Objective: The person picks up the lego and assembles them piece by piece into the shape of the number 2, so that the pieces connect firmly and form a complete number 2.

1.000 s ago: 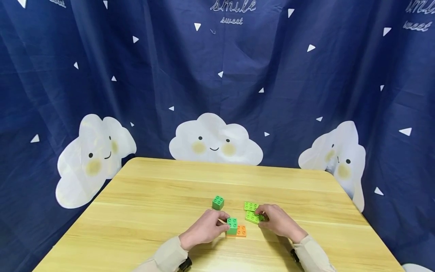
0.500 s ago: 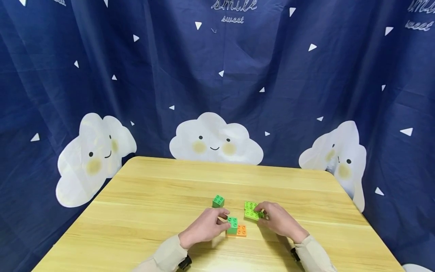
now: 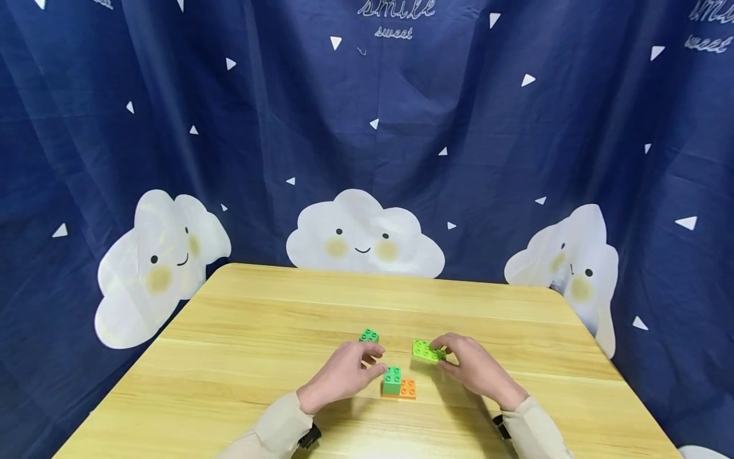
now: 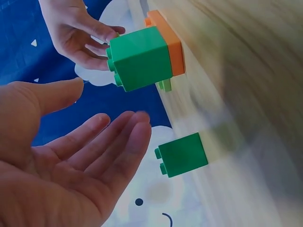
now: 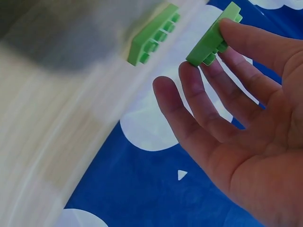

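Nearest to us, the orange studded plate [image 3: 408,388] is lying on the wooden table [image 3: 258,331], and the bright green brick [image 3: 392,384] is sitting upright on its left part, leaving four orange studs uncovered. On the brick's left side, the left hand [image 3: 341,376] is holding nothing; its thumb and fingers are standing apart and relaxed. Compared with half a second ago, we are finding this hand a little drawn back, and the left wrist view is showing a gap to the brick. So, in our judgement, the brick and its plate are standing well without support.

A little farther, the right hand [image 3: 476,373] is pinching a lime-green plate [image 5: 208,41] between thumb and fingertips, and is carrying it above the table. Here we are seeing the main change: this piece is now rising, and in the head view it is covering most of its neighbour. The second lime plate [image 5: 150,38] is lying on the table, studs upward, apart from the held one. We are judging that the lift is succeeding and the pieces are separating cleanly.

Farther still, on the left, the darker green brick [image 4: 182,155] is standing alone, the left fingers partly hiding it in the head view. Behind everything, the blue curtain [image 3: 344,108] is hanging.
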### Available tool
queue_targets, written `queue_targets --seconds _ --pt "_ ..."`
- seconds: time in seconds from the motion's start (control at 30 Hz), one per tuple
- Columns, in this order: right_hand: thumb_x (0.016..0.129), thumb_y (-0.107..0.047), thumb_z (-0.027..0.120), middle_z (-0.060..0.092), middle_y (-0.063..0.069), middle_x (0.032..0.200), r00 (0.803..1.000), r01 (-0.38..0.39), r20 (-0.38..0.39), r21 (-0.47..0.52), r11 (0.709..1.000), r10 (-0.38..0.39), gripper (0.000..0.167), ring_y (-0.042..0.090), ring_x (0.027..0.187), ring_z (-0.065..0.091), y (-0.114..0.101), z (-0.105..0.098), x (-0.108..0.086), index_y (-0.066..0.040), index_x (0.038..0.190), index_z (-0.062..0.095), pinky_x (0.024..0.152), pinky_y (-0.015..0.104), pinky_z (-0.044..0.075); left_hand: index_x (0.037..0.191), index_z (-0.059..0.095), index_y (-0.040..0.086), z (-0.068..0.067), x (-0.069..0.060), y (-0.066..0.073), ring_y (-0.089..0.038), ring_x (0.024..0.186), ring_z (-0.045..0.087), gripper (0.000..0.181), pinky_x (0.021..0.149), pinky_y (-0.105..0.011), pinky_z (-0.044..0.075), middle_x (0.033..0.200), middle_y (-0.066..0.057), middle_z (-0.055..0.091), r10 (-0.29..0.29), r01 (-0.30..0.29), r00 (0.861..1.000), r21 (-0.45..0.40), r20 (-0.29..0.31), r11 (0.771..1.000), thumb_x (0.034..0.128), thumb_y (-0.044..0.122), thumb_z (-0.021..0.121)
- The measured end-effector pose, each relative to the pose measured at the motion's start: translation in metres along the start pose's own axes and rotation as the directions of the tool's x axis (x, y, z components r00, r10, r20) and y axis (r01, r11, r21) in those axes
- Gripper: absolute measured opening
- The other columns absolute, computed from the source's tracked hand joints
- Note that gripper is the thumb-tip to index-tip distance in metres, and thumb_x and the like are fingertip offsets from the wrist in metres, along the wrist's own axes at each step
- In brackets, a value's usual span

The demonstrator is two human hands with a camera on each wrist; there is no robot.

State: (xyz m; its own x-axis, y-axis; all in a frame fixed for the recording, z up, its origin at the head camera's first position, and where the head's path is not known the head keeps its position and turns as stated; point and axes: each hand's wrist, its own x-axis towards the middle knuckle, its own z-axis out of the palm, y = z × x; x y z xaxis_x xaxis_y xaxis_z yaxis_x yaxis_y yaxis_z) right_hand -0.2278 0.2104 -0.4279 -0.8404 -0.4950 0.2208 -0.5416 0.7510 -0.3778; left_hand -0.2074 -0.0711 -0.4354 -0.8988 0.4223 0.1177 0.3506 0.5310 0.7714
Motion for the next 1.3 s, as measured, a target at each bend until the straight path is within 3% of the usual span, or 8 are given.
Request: queue_targets --seconds 0.2,0.4,0.47,0.57,0.63,0.7,0.8,1.3 --pt "0.088 -0.003 0.077 0.073 0.008 0.118 1.000 0.017 -0.021 0.005 1.000 -0.016 0.032 0.025 0.100 0.070 -0.005 -0.005 0.001 -0.004 0.119 0.071 0.090 0.045 0.058 0.127 0.069 0.003 -0.002 0.001 -0.001 -0.031 0.116 0.066 0.041 0.093 -0.045 0.056 0.127 -0.011 0.071 0.019 -0.017 0.999 0.043 -0.042 0.999 0.0988 0.033 0.069" --pt "0.089 -0.006 0.078 0.072 0.005 0.119 0.999 0.034 -0.025 0.003 0.999 -0.034 0.031 0.022 0.100 0.070 -0.011 -0.010 0.002 -0.007 0.119 0.071 0.088 0.042 0.059 0.127 0.069 0.004 -0.002 0.002 -0.001 -0.030 0.116 0.066 0.044 0.095 -0.044 0.055 0.126 -0.008 0.072 0.022 -0.018 0.998 0.056 -0.062 0.998 0.0975 0.036 0.070" --pt "0.090 -0.007 0.077 0.072 0.004 0.119 0.999 0.036 -0.019 0.013 0.999 -0.036 0.030 0.021 0.100 0.069 -0.014 -0.012 0.002 -0.008 0.120 0.071 0.087 0.041 0.059 0.128 0.069 0.005 -0.002 0.002 0.000 -0.022 0.086 0.070 0.043 0.087 -0.040 0.057 0.127 -0.009 0.071 0.019 -0.016 0.998 0.055 -0.066 0.998 0.0974 0.036 0.070" --pt "0.092 -0.010 0.076 0.072 0.002 0.120 0.999 0.046 -0.012 0.033 0.998 -0.045 0.030 0.020 0.101 0.069 -0.019 -0.016 0.001 -0.011 0.121 0.071 0.086 0.040 0.059 0.128 0.069 0.008 -0.003 0.002 0.002 -0.012 0.049 0.049 0.040 0.088 -0.039 0.055 0.129 -0.011 0.070 0.031 -0.026 0.996 0.066 -0.081 0.998 0.0976 0.034 0.070" --pt "0.093 -0.010 0.076 0.072 0.002 0.121 0.999 0.054 -0.009 0.039 0.998 -0.053 0.029 0.020 0.101 0.068 -0.023 -0.018 0.000 -0.012 0.121 0.070 0.086 0.040 0.059 0.129 0.069 0.010 -0.004 0.002 0.002 -0.012 0.052 0.052 0.039 0.094 -0.043 0.054 0.132 -0.011 0.069 0.044 -0.037 0.995 0.079 -0.094 0.996 0.0977 0.033 0.070" --pt "0.093 -0.010 0.076 0.071 0.001 0.121 0.998 0.067 -0.011 0.037 0.997 -0.066 0.029 0.020 0.101 0.068 -0.025 -0.019 0.000 -0.012 0.121 0.070 0.086 0.040 0.059 0.129 0.069 0.012 -0.004 0.001 0.003 -0.020 0.081 0.067 0.038 0.104 -0.050 0.050 0.133 -0.011 0.067 0.060 -0.050 0.992 0.093 -0.110 0.994 0.0975 0.033 0.070" --pt "0.092 -0.008 0.076 0.071 0.000 0.119 0.995 0.095 -0.019 0.021 0.995 -0.095 0.029 0.019 0.100 0.068 -0.029 -0.019 -0.001 -0.011 0.120 0.070 0.086 0.039 0.059 0.129 0.069 0.013 -0.005 0.001 0.004 -0.031 0.126 0.059 0.037 0.105 -0.055 0.048 0.133 -0.009 0.067 0.075 -0.063 0.989 0.101 -0.127 0.993 0.0968 0.033 0.072" --pt "0.090 -0.008 0.078 0.071 -0.004 0.113 0.979 0.197 -0.042 -0.020 0.980 -0.197 0.029 0.015 0.105 0.068 -0.038 -0.010 -0.002 -0.013 0.117 0.071 0.091 0.038 0.059 0.129 0.069 0.014 -0.005 -0.002 0.009 -0.032 0.124 0.060 0.040 0.103 -0.058 0.048 0.130 -0.004 0.069 0.106 -0.094 0.986 0.096 -0.126 0.991 0.0950 0.033 0.074"
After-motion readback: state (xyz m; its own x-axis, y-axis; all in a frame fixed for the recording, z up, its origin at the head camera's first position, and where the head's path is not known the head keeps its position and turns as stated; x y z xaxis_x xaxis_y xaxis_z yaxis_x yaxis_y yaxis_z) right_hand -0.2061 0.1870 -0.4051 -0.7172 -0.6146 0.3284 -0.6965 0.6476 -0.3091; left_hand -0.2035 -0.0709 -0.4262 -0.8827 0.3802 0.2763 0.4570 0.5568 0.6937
